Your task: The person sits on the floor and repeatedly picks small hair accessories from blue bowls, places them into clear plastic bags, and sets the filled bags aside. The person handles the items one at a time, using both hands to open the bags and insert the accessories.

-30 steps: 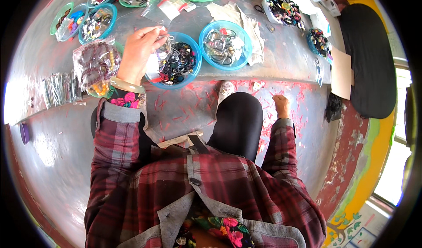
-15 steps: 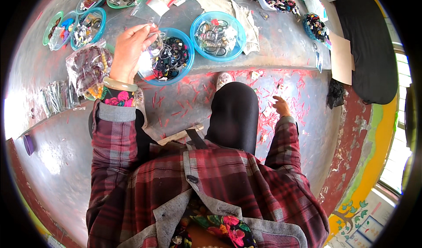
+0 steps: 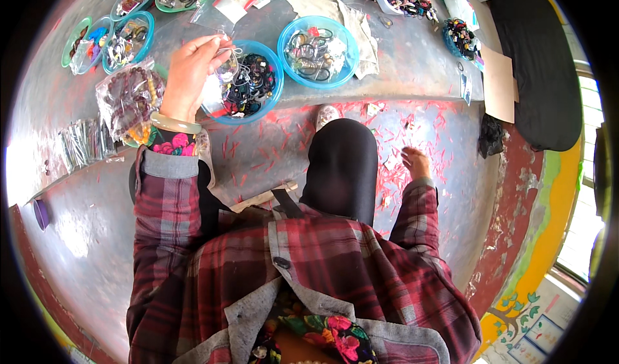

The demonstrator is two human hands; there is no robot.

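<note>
My left hand (image 3: 188,74), with a pale bangle at the wrist, pinches a small clear plastic bag (image 3: 227,66) with something small in it. It holds the bag just over the left rim of a blue bowl (image 3: 276,98) full of dark hair ties. My right hand (image 3: 416,163) rests low on the grey floor among red scraps, to the right of my black-clad knee (image 3: 342,164). Whether its fingers hold anything is too small to tell.
A second blue bowl (image 3: 348,61) of hair ties stands to the right of the first, with a crumpled cloth (image 3: 361,25) behind it. More bowls of trinkets line the far edge. A bag of brown beads (image 3: 126,99) and packets (image 3: 80,146) lie at left. Cardboard (image 3: 498,83) and a black mat (image 3: 535,61) lie at right.
My left hand has drawn slightly left off the blue bowl with the small bag still in it. My right hand stays on the floor, shifted a little toward me.
</note>
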